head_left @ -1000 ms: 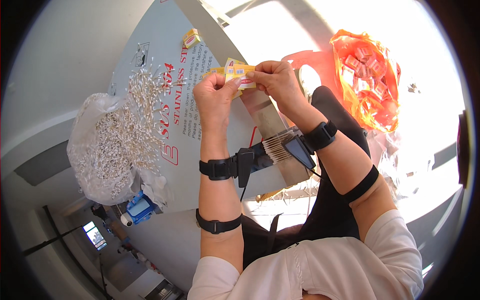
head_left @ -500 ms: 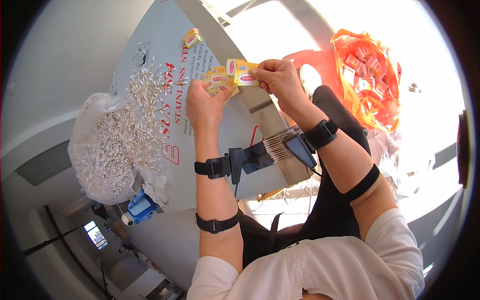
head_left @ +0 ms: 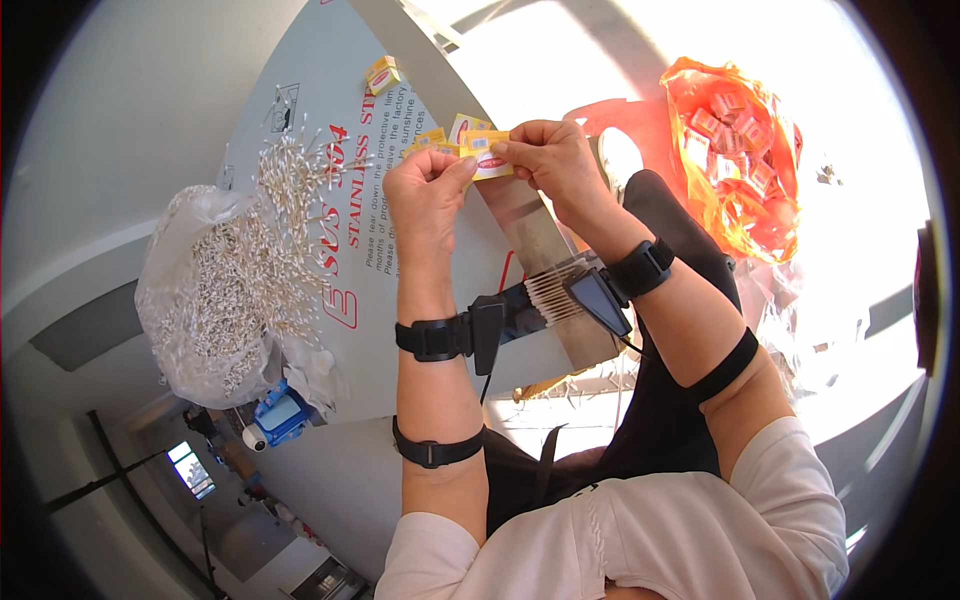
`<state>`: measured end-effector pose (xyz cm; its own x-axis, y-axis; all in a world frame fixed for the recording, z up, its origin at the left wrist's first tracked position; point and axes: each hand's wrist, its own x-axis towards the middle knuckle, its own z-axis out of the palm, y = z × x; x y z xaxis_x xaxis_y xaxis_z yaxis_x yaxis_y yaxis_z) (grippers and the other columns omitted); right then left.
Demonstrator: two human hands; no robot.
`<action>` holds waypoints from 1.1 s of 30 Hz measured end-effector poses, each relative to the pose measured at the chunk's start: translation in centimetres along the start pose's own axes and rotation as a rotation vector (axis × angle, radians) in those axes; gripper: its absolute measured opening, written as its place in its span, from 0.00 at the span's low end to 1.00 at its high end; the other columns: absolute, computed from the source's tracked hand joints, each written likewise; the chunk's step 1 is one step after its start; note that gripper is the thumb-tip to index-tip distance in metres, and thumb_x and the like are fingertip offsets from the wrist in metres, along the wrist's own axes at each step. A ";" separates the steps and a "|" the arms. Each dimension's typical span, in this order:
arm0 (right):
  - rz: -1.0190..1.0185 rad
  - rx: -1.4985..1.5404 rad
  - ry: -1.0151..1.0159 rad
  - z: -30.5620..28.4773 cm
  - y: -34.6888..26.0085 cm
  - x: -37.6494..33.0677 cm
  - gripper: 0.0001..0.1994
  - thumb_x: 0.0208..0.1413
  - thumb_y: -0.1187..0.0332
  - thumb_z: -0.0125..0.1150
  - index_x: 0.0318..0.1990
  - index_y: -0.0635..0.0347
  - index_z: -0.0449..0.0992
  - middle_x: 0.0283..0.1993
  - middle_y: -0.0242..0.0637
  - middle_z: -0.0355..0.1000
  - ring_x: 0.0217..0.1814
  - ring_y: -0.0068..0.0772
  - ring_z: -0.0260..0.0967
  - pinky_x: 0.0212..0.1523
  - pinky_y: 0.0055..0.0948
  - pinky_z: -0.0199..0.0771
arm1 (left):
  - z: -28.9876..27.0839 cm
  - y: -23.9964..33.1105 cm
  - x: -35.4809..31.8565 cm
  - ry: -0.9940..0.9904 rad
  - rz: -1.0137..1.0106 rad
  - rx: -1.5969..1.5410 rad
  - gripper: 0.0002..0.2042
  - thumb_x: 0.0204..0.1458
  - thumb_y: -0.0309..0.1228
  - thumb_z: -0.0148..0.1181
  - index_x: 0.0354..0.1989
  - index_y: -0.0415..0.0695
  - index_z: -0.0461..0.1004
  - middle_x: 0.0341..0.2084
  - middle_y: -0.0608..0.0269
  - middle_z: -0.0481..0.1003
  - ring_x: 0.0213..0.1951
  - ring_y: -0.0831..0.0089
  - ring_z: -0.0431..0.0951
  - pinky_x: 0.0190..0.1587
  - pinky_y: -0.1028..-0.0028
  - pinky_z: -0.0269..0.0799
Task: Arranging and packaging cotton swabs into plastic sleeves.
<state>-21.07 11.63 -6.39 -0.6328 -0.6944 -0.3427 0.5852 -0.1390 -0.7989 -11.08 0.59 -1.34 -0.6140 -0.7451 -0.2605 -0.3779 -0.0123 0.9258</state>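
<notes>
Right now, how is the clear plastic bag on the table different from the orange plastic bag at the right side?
The clear bag lies on the steel table to the person's left; the orange bag sits off the table, to the right. The clear bag holds many thin white sticks, some spilled across the table; the orange bag holds small red and white packets. Both are open, crumpled plastic bags, and neither hand touches them.

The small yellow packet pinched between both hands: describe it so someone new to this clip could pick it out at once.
Start at the grey steel table with the clear bag of white sticks on its left. Follow its right edge up to where the left hand and right hand meet. The yellow packet is pinched between their fingertips, raised above the table, unlike the two small boxes lying farther up.
</notes>
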 end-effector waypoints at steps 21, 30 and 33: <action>0.025 0.018 0.017 0.0 -0.3 0.0 0.07 0.50 0.75 0.66 0.24 0.69 0.77 0.21 0.31 0.70 0.21 0.15 0.59 0.21 0.17 0.59 | 0.2 0.1 -0.8 0.083 0.026 -0.017 0.05 0.49 0.22 0.65 0.29 0.34 0.75 0.20 0.67 0.74 0.18 0.84 0.66 0.22 0.83 0.63; 0.044 0.080 0.004 -0.1 -0.5 -0.1 0.07 0.51 0.75 0.66 0.26 0.69 0.78 0.21 0.31 0.70 0.22 0.15 0.60 0.21 0.16 0.59 | 0.7 0.2 -0.5 0.050 0.001 -0.083 0.05 0.49 0.20 0.64 0.27 0.33 0.74 0.20 0.65 0.72 0.17 0.84 0.63 0.18 0.84 0.58; 0.051 0.125 0.003 -0.1 -0.4 0.0 0.07 0.51 0.74 0.67 0.26 0.69 0.78 0.20 0.31 0.70 0.21 0.15 0.59 0.21 0.16 0.58 | 0.4 0.1 -0.5 0.098 0.009 -0.140 0.06 0.49 0.21 0.65 0.26 0.34 0.74 0.19 0.66 0.71 0.16 0.84 0.61 0.17 0.83 0.56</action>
<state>-21.34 11.78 -6.10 -0.6021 -0.7007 -0.3828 0.6749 -0.1904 -0.7130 -11.08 1.22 -1.21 -0.5441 -0.8068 -0.2303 -0.2680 -0.0930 0.9589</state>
